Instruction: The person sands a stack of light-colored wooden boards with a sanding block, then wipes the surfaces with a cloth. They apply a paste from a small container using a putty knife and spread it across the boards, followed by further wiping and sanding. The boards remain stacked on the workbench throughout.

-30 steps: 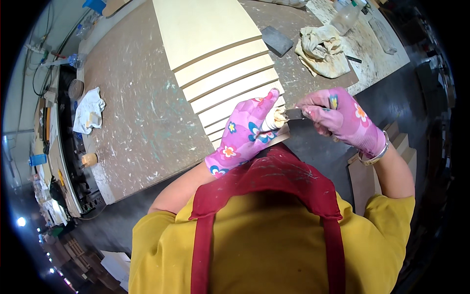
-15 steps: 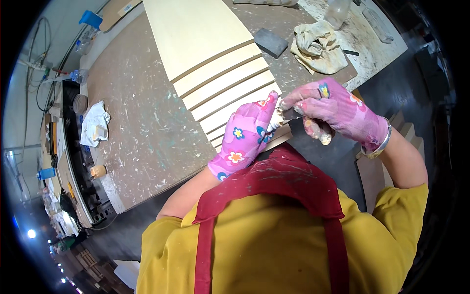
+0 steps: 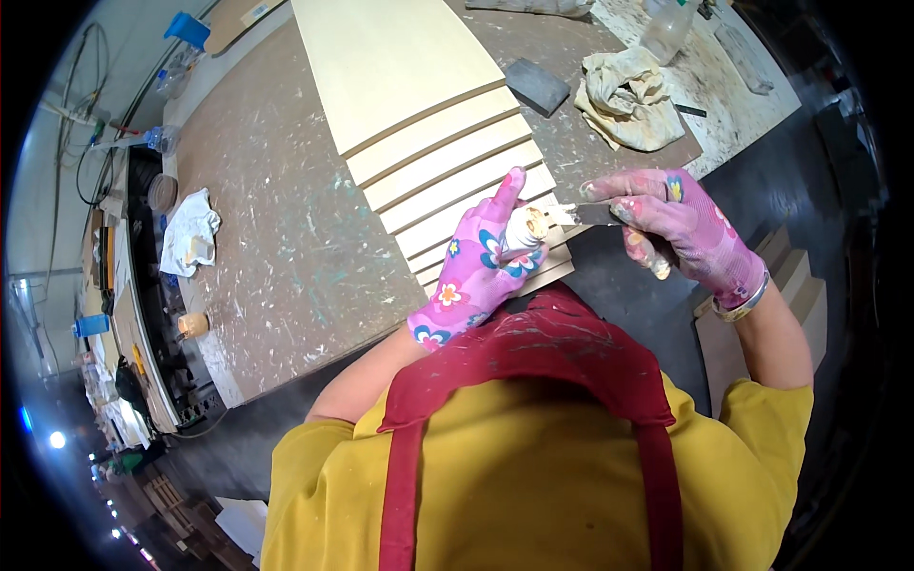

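In pink flowered gloves, both of my hands meet above the near end of several pale wooden boards [image 3: 409,86], stacked in overlapping steps. My left hand [image 3: 466,276] is closed around a whitish wrapped lump [image 3: 524,229] with cream paste at its open end; its exact kind is unclear. One finger of that hand points up along the boards. To its right, my right hand [image 3: 687,228] pinches a putty knife [image 3: 598,215] with a thin metal blade. Cream paste [image 3: 560,215] sits on the blade tip, close against the lump. Paste stains the right glove's fingertips.
The boards lie on a paint-spotted brown table [image 3: 276,257]. Beyond my right hand are a dark grey block [image 3: 536,88], a crumpled cream cloth [image 3: 628,100] and a clear bottle [image 3: 670,33]. At the left edge lie a white cloth [image 3: 190,233] and a small orange jar [image 3: 193,325].
The putty knife has drawn back right from the lump, showing more blade with paste on its tip. My left hand has turned, so the lump's open end shows more.
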A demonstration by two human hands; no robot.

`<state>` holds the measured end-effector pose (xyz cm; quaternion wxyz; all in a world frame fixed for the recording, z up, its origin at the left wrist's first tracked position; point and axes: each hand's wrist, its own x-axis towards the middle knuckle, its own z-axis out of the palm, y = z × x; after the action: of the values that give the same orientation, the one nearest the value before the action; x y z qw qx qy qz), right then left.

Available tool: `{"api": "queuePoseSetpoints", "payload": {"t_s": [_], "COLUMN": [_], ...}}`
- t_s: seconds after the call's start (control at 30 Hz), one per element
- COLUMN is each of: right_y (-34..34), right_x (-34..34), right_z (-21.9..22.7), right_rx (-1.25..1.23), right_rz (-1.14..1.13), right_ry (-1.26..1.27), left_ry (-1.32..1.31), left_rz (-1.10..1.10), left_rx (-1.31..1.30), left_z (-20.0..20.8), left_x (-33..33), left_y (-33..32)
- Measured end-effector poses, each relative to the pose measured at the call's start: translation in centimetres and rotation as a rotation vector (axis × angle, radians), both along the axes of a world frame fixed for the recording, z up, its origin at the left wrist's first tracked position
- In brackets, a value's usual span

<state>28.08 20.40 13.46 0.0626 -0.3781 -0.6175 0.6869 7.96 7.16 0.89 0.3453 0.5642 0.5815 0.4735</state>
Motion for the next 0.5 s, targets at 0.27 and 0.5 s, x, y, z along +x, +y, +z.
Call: {"api": "queuePoseSetpoints", "payload": {"t_s": [0.27, 0.5], "right_y": [0.2, -0.2], "right_x": [1.0, 0.6], "right_z": [-2.2, -6.1], "right_rx": [-0.266, -0.423], "right_rz": [0.123, -0.057], "right_ry": [-0.032, 0.285], "left_ry": [-0.483, -0.521], "left_rz": [0.003, 0.037], "left_rx": [-0.072, -0.078], "left_z": [1.3, 1.0], "left_x": [0.0, -0.9], "left_y": [0.0, 0.0]}}
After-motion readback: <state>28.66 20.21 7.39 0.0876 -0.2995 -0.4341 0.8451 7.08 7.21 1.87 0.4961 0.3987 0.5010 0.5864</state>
